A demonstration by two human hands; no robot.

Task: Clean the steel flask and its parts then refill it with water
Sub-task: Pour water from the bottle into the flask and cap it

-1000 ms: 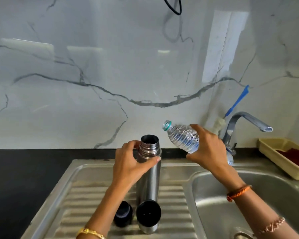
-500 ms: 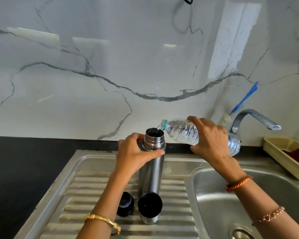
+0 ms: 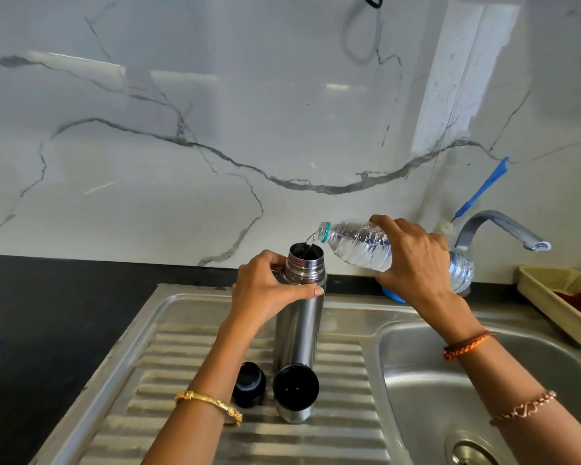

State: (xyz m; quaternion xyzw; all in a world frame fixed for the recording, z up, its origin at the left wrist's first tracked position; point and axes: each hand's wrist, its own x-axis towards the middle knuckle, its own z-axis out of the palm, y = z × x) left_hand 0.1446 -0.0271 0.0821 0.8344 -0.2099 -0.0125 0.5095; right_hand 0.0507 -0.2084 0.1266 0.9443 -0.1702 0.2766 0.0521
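Note:
The steel flask (image 3: 299, 327) stands upright and uncapped on the ribbed draining board (image 3: 342, 431). My left hand (image 3: 265, 293) grips it just below the threaded neck. A clear plastic water bottle (image 3: 356, 245) lies tipped almost level in my right hand (image 3: 413, 260), its mouth over the flask's opening, and a thin stream of water runs in. In front of the flask's base sit its black stopper (image 3: 249, 384) and its steel cup lid (image 3: 295, 392), open side up with a black lining.
The sink basin (image 3: 450, 397) with its drain lies to the right, under the tap (image 3: 503, 228). A beige tray (image 3: 557, 297) stands at the far right. A blue-handled brush (image 3: 480, 189) leans on the marble wall. Black counter (image 3: 47, 313) lies at left.
My right hand tipped the bottle further and brought its mouth over the flask, and water now runs in. My left hand kept its grip on the flask.

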